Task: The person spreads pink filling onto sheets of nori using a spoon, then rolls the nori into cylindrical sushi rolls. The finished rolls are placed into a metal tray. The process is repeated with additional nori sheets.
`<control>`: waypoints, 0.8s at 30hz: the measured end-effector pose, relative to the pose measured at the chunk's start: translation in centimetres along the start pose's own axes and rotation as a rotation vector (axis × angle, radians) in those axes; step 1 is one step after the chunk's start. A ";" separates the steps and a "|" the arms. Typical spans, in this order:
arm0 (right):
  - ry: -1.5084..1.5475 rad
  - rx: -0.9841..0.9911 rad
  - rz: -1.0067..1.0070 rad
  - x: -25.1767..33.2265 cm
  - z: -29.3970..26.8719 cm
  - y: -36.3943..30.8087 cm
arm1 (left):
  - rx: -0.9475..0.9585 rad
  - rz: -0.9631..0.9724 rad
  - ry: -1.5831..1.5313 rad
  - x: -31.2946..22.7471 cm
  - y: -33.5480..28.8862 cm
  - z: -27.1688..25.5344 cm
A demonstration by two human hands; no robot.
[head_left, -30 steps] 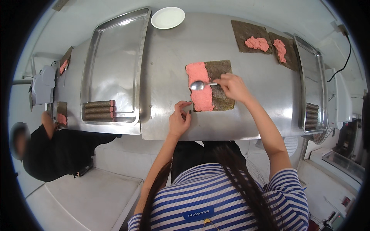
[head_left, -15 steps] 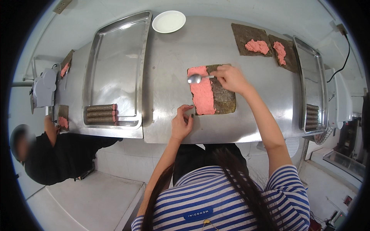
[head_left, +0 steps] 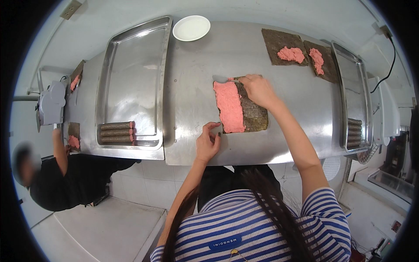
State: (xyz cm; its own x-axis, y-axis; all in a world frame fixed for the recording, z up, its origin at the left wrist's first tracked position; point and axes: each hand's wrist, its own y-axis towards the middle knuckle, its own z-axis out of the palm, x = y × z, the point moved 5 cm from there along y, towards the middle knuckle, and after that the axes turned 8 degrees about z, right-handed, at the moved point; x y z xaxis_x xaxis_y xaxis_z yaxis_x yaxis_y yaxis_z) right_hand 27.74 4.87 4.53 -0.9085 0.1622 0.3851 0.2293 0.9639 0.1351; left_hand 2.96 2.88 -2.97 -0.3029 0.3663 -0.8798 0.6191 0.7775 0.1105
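Note:
A dark seaweed sheet (head_left: 255, 114) lies on the steel table in front of me. Pink paste (head_left: 229, 107) covers its left part in a smooth, even band, while the right part is bare. My right hand (head_left: 258, 89) grips the handle of a metal spoon (head_left: 221, 80), whose bowl rests at the far left corner of the paste. At the sheet's near left corner is my left hand (head_left: 208, 142), its fingers curled and apart, thumb and forefinger by the edge. I see nothing held in it.
To the left stands a big steel tray (head_left: 160, 87) with several seaweed rolls (head_left: 116, 132). A white bowl (head_left: 191, 28) sits at the back. Two seaweed sheets with paste lumps (head_left: 291, 54) lie far right, beside another tray (head_left: 358, 83) of rolls. A co-worker (head_left: 65, 179) works at far left.
The spoon has moved away from me, from on the paste band to the sheet's far edge, with my right hand following. My left hand stays at the near corner.

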 end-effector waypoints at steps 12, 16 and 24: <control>-0.049 0.167 -0.024 2.6 -2.9 -1.4 | -0.024 0.003 0.003 -0.1 -0.1 -0.1; -0.133 0.093 -0.130 3.1 -1.7 -0.8 | -0.013 -0.017 -0.004 0.0 0.0 -0.1; -0.198 0.030 -0.053 2.4 -1.7 0.5 | -0.014 -0.002 0.013 -0.3 0.0 -0.2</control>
State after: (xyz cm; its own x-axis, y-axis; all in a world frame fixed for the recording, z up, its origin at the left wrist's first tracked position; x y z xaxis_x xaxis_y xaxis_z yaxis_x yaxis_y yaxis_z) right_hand 26.22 5.41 7.07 -0.9705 0.1468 0.1911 0.1720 0.9775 0.1224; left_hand 2.92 2.85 -2.60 -0.3133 0.3713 -0.8741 0.6086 0.7851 0.1154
